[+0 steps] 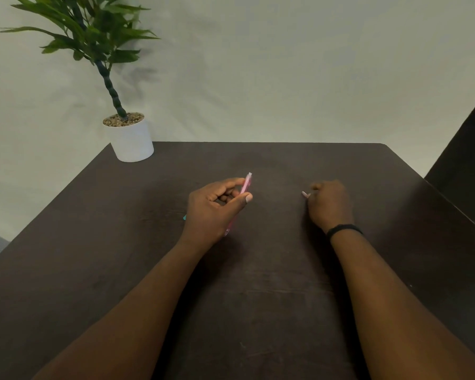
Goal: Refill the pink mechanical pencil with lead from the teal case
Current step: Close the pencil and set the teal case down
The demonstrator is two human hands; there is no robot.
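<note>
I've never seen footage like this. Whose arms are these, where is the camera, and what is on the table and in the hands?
There is no machine here: a person wears a camera on the head, looking down at their own two bare arms. The left hand holds a pink mechanical pencil. The right hand, with a black band on its wrist, pinches a small pale pink piece; what it is I cannot tell. A teal sliver peeks from behind the left hand. On the dark table, a potted plant stands at the far left corner.
</note>
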